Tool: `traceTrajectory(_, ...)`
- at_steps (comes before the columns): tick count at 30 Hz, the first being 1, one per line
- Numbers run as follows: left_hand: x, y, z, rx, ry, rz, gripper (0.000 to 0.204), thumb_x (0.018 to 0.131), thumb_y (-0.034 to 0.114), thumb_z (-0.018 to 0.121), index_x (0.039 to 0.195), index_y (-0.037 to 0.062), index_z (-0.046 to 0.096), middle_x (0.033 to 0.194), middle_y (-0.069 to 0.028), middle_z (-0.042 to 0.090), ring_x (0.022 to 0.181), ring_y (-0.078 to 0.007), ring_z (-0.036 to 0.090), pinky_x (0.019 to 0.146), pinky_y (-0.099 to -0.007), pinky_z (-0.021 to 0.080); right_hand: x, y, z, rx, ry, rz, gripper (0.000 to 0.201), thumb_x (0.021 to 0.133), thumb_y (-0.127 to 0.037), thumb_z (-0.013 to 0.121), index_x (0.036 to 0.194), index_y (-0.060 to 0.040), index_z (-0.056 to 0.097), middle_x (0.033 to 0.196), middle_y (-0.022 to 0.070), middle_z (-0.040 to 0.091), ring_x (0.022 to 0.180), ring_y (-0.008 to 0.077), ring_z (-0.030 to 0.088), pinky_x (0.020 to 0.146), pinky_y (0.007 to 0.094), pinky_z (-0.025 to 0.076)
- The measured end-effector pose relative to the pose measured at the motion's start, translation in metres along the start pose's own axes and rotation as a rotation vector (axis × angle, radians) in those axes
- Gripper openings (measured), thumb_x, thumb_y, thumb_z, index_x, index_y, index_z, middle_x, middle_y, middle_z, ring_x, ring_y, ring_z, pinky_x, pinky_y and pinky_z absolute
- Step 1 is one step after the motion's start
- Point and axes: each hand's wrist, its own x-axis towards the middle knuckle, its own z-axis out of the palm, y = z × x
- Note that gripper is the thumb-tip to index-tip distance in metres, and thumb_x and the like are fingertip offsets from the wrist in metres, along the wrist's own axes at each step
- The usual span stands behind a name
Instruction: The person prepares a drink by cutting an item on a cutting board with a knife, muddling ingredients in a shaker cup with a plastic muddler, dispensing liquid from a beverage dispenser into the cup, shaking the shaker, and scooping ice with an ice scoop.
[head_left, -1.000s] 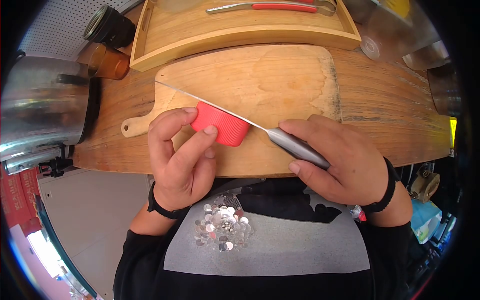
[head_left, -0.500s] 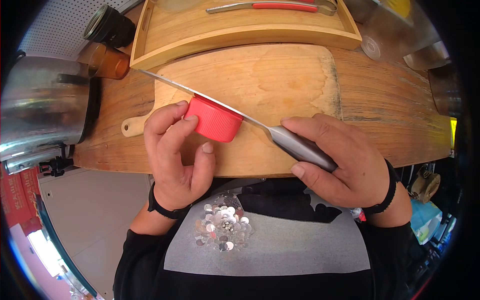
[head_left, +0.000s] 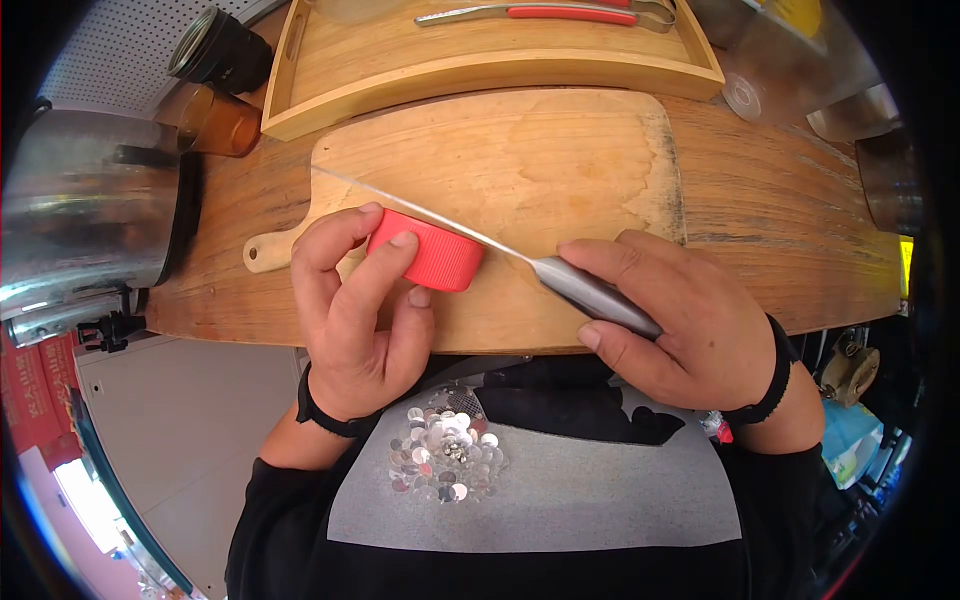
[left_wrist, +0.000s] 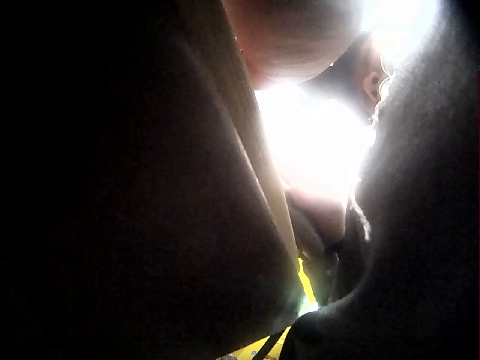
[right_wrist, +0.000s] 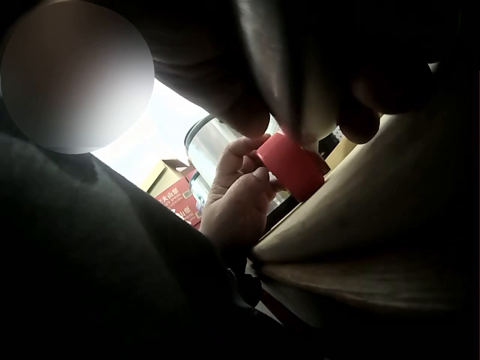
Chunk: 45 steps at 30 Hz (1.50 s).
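In the head view the left hand [head_left: 355, 310] holds a red ribbed cap [head_left: 430, 252] by its left end, over the near part of the wooden cutting board [head_left: 580, 150]. The right hand [head_left: 690, 320] grips the grey handle [head_left: 595, 296] of a knife, whose thin blade [head_left: 400, 201] runs up and left along the cap's far edge. Whether the blade touches the cap cannot be told. The right wrist view shows the cap [right_wrist: 291, 166] in the fingers of the left hand [right_wrist: 236, 210]. The left wrist view is mostly dark.
A wooden tray [head_left: 490, 75] with red-handled tongs [head_left: 570, 12] stands behind the board. An amber cup [head_left: 218, 122], a black lens-like cylinder [head_left: 222, 50] and a large metal pot [head_left: 95, 215] are at the left. Clear containers [head_left: 790, 70] stand at the back right.
Over the last second the cap moved slightly left with the left hand. The blade swung up and left, then came back down; the left fingers and thumb shifted on the cap.
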Motion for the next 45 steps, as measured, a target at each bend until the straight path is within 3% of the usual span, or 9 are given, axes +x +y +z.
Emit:
traceTrajectory(6, -0.001, -0.001, 0.001, -0.014, 0.012, -0.018, 0.040, 0.082, 0.000, 0.061, 0.120, 0.0054, 0.051, 0.125, -0.0189, 0.045, 0.114, -0.0307, 0.047, 0.098, -0.0411, 0.038, 0.000, -0.004, -0.004, 0.055, 0.078, -0.024, 0.045, 0.079, -0.015, 0.065, 0.121, -0.0004, 0.055, 0.090, 0.0150, 0.062, 0.077, 0.0312, 0.061, 0.067, 0.0353, 0.049)
traceTrajectory(8, -0.001, -0.002, 0.001, -0.007, 0.006, -0.007, 0.041, 0.082, 0.001, 0.061, 0.121, 0.0059, 0.051, 0.126, -0.0189, 0.045, 0.114, -0.0306, 0.047, 0.098, -0.0411, 0.038, -0.001, -0.003, -0.002, 0.005, -0.007, 0.001, 0.045, 0.079, -0.015, 0.065, 0.121, -0.0005, 0.055, 0.091, 0.0149, 0.062, 0.078, 0.0312, 0.061, 0.068, 0.0356, 0.049)
traceTrajectory(12, 0.000, -0.003, 0.001, 0.001, 0.030, 0.039, 0.045, 0.073, 0.000, 0.066, 0.117, 0.0067, 0.057, 0.119, -0.0204, 0.047, 0.107, -0.0339, 0.051, 0.089, -0.0414, 0.044, 0.000, 0.001, 0.001, 0.002, -0.037, 0.020, 0.045, 0.079, -0.015, 0.065, 0.121, -0.0006, 0.055, 0.093, 0.0153, 0.062, 0.080, 0.0313, 0.062, 0.069, 0.0361, 0.049)
traceTrajectory(14, 0.002, -0.002, 0.000, -0.002, 0.020, 0.050, 0.046, 0.073, 0.001, 0.067, 0.117, 0.0070, 0.057, 0.119, -0.0200, 0.047, 0.107, -0.0337, 0.051, 0.089, -0.0415, 0.044, 0.000, 0.004, 0.006, -0.001, 0.064, -0.060, 0.039, 0.083, -0.017, 0.062, 0.119, -0.0051, 0.054, 0.084, 0.0133, 0.057, 0.069, 0.0331, 0.059, 0.060, 0.0400, 0.047)
traceTrajectory(18, 0.001, -0.002, -0.001, -0.006, -0.010, 0.061, 0.048, 0.071, 0.010, 0.076, 0.116, 0.0085, 0.059, 0.120, -0.0189, 0.047, 0.107, -0.0332, 0.050, 0.089, -0.0418, 0.044, 0.000, 0.004, 0.005, 0.000, 0.061, -0.057, 0.039, 0.083, -0.017, 0.062, 0.119, -0.0051, 0.054, 0.083, 0.0132, 0.057, 0.069, 0.0327, 0.059, 0.061, 0.0400, 0.047)
traceTrajectory(22, -0.001, -0.003, 0.001, 0.005, 0.005, 0.064, 0.050, 0.070, 0.016, 0.080, 0.115, 0.0105, 0.060, 0.120, -0.0181, 0.047, 0.106, -0.0331, 0.050, 0.088, -0.0419, 0.045, -0.001, -0.001, -0.002, 0.015, 0.010, 0.004, 0.045, 0.080, -0.015, 0.065, 0.121, -0.0010, 0.055, 0.095, 0.0148, 0.063, 0.080, 0.0312, 0.062, 0.068, 0.0362, 0.049)
traceTrajectory(29, -0.002, -0.005, 0.003, -0.022, 0.015, 0.091, 0.045, 0.071, 0.015, 0.080, 0.113, 0.0104, 0.062, 0.121, -0.0179, 0.047, 0.108, -0.0340, 0.050, 0.088, -0.0424, 0.045, 0.000, -0.002, 0.001, -0.005, -0.006, -0.001, 0.045, 0.079, -0.014, 0.066, 0.121, -0.0025, 0.055, 0.086, 0.0134, 0.060, 0.073, 0.0306, 0.060, 0.063, 0.0367, 0.047)
traceTrajectory(31, -0.002, -0.005, -0.001, -0.001, -0.079, 0.094, 0.049, 0.076, 0.017, 0.077, 0.120, 0.0138, 0.055, 0.128, -0.0167, 0.041, 0.118, -0.0341, 0.046, 0.095, -0.0438, 0.044, 0.000, -0.002, 0.001, -0.013, -0.008, 0.006, 0.045, 0.078, -0.014, 0.066, 0.121, -0.0027, 0.055, 0.085, 0.0133, 0.059, 0.072, 0.0306, 0.060, 0.063, 0.0369, 0.047)
traceTrajectory(45, -0.001, -0.003, -0.005, 0.058, -0.090, 0.112, 0.049, 0.076, 0.029, 0.078, 0.118, 0.0140, 0.057, 0.125, -0.0147, 0.043, 0.113, -0.0324, 0.047, 0.093, -0.0428, 0.043, -0.001, -0.002, 0.002, 0.058, 0.061, 0.004, 0.046, 0.079, -0.015, 0.066, 0.121, -0.0020, 0.055, 0.084, 0.0136, 0.059, 0.073, 0.0307, 0.060, 0.062, 0.0371, 0.047)
